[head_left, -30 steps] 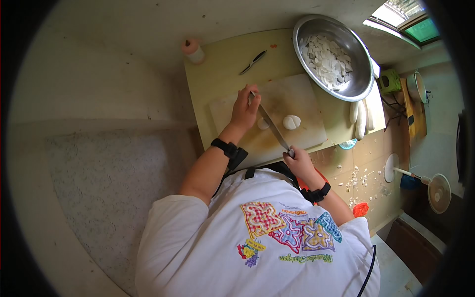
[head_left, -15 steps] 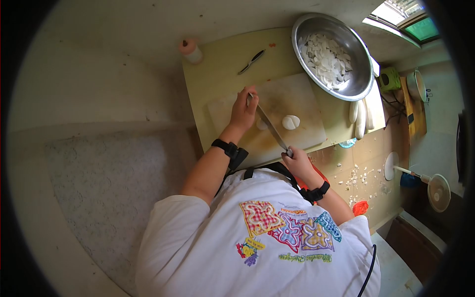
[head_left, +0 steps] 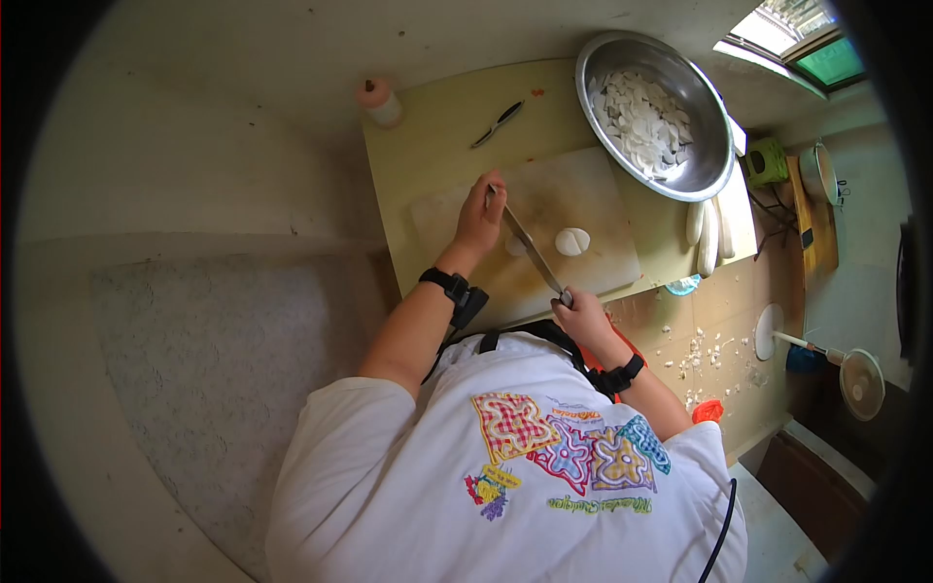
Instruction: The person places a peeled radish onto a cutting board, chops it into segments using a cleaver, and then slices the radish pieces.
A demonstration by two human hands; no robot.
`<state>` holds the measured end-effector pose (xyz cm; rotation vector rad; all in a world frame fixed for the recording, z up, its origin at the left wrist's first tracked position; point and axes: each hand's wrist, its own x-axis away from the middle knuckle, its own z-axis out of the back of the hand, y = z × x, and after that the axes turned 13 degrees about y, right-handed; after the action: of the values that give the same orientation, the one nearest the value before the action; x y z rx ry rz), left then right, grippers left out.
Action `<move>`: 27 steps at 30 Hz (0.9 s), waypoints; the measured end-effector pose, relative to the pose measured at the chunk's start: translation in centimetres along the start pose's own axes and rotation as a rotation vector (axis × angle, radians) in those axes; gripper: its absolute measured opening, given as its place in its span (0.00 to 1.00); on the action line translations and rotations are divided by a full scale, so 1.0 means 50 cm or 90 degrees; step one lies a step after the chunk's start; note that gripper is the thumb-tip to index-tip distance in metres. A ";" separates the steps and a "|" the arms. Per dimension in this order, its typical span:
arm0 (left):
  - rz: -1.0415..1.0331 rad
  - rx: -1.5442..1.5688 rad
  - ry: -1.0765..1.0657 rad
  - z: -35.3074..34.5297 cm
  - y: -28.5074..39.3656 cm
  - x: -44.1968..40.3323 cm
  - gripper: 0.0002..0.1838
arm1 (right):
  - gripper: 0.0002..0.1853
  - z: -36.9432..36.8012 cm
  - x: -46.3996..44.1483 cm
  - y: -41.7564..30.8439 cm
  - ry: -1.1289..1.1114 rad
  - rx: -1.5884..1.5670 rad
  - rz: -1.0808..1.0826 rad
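Note:
My right hand (head_left: 585, 318) is closed round the handle of a long knife (head_left: 537, 258), near the front edge of the cutting board (head_left: 599, 199). The blade slants away to the left over the board. At its far end my left hand (head_left: 478, 216) is closed, with the blade tip between thumb and fingers. Just right of the blade lies a round white radish piece (head_left: 572, 242) with a line across it. Another pale piece (head_left: 516, 245) sits at the blade's left side, partly hidden by it.
A large steel bowl (head_left: 714, 175) holds many white slices. Several long white radishes (head_left: 708, 239) lie beside it at the table's right edge. A peeler (head_left: 498, 124) and a pink-capped bottle (head_left: 383, 105) are at the back. White scraps litter the floor near a fan (head_left: 861, 384).
Both hands and the knife keep almost the same place. The whole view has shifted very slightly; the radish pieces have not visibly moved on the board.

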<state>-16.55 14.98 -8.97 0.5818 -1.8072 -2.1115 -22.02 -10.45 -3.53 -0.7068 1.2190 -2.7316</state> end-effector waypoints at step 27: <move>0.010 -0.023 -0.007 -0.007 -0.110 0.017 0.16 | 0.14 -0.036 -0.034 0.040 -0.026 0.053 -0.028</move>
<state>-16.91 15.19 -14.54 0.5463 -1.7703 -2.1356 -21.56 -10.16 -6.67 -0.7864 1.0880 -2.7696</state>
